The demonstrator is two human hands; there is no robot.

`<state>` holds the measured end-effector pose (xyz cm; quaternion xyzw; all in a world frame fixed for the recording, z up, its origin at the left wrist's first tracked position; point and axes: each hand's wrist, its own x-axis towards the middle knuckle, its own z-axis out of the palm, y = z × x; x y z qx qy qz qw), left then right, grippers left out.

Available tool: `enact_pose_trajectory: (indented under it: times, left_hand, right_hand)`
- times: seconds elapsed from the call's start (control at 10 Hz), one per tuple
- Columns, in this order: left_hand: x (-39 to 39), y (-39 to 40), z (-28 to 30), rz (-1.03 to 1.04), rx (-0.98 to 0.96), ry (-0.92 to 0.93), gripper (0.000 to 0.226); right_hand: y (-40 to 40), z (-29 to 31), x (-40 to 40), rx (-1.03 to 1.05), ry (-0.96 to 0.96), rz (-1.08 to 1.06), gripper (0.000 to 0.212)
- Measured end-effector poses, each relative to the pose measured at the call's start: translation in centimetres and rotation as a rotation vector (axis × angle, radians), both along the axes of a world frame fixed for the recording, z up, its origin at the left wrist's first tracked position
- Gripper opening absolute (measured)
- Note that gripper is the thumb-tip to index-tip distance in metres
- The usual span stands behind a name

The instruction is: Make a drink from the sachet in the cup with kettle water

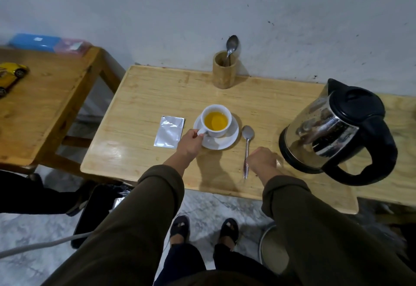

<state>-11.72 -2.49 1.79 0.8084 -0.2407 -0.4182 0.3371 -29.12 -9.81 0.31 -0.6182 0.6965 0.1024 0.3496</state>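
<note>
A white cup [216,120] holding yellow liquid stands on a white saucer [229,137] in the middle of the wooden table [139,150]. My left hand [190,143] pinches the cup's handle. A silver sachet [169,131] lies flat just left of the saucer. To the right of the saucer lies a metal spoon [247,146]; my right hand [262,159] rests curled on the table, touching its handle end, and I cannot tell if it grips it. The steel and black kettle [337,132] stands at the right.
A bamboo holder [224,71] with a second spoon [231,44] stands by the wall. A second wooden table [45,101] at the left carries a yellow toy car [11,76] and a blue box [33,41]. A metal bin [272,249] sits on the floor below.
</note>
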Motion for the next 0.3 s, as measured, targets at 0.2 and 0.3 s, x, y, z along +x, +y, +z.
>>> enact_pose_trajectory:
  times: [0.2, 0.3]
  left_hand:
    - [1.4, -0.2, 0.2, -0.124, 0.048, 0.022, 0.040]
    - [2.1, 0.2, 0.4, -0.108, 0.063, 0.024, 0.041]
  right_hand:
    - [1.0, 1.9, 0.9, -0.070, 0.019, 0.008, 0.019]
    - [1.7, 3.0, 1.3, -0.129, -0.038, -0.032, 0.029]
